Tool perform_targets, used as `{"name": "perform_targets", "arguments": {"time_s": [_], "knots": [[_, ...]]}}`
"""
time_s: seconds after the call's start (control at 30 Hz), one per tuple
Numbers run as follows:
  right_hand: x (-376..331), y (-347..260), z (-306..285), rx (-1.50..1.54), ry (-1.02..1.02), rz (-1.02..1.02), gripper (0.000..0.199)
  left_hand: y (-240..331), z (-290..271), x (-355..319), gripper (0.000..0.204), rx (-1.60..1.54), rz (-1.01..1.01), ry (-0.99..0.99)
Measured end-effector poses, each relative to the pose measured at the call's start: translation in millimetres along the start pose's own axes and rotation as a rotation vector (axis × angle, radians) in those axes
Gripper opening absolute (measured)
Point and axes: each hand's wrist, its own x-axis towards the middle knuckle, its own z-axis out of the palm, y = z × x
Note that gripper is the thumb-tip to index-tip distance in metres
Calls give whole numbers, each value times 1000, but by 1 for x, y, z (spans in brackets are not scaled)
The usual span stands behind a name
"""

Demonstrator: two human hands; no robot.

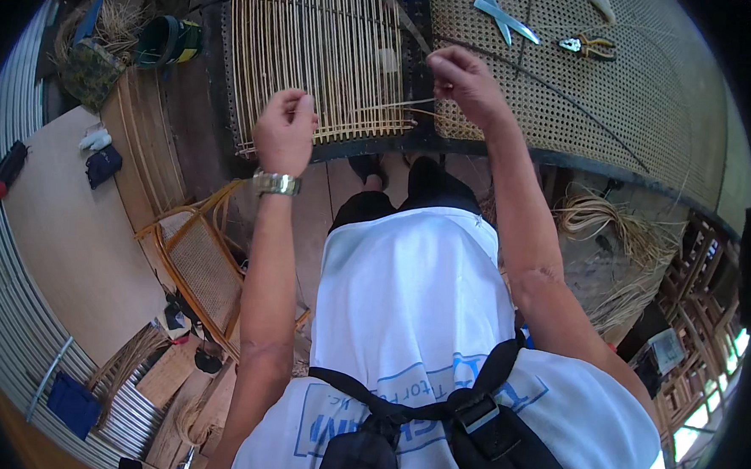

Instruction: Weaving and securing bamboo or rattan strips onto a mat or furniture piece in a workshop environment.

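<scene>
Light cane strands (pixel 309 44) run lengthwise, close together, over a dark-framed panel in front of me. My left hand (pixel 285 135), with a metal wristwatch (pixel 276 183), rests over the panel's near left part. Its fingers are closed, and whatever they pinch is hidden. My right hand (pixel 471 88) is raised over the dark bar right of the strands, thumb and fingers pinched together. A thin cane strand (pixel 399 106) stretches across the near end of the panel toward this hand and appears held in it.
At right lies woven cane mesh (pixel 544 95) bearing pliers (pixel 589 48) and blue blade-like pieces (pixel 507 22). A dark bucket (pixel 159 41) stands left. Below are a cane-seated chair (pixel 200 263) and, right, coiled cane (pixel 593 214).
</scene>
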Motion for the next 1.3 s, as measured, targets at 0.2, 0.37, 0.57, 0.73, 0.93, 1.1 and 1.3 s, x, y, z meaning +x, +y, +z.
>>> {"name": "perform_targets", "arguments": {"time_s": [0.2, 0.37, 0.57, 0.73, 0.93, 1.1, 1.3], "knots": [[34, 27, 44, -394, -247, -133, 22, -23, 55, 20, 10, 603, 197, 101], [37, 35, 66, -871, -75, -93, 25, -22, 75, 18, 8, 777, 243, 228], [19, 34, 64, -927, 41, -81, 25, -19, 84, 15, 9, 810, 180, 228], [18, 33, 62, -851, 37, 2, 27, -22, 87, 12, 10, 904, 145, 220], [22, 38, 59, -883, 18, -68, 27, -21, 87, 11, 10, 931, 139, 190], [24, 40, 55, -851, -14, -105, 28, -6, 95, 13, 13, 1089, -25, 105], [21, 37, 57, -836, -41, -65, 26, 1, 100, 17, 17, 1132, -116, 120]]}}
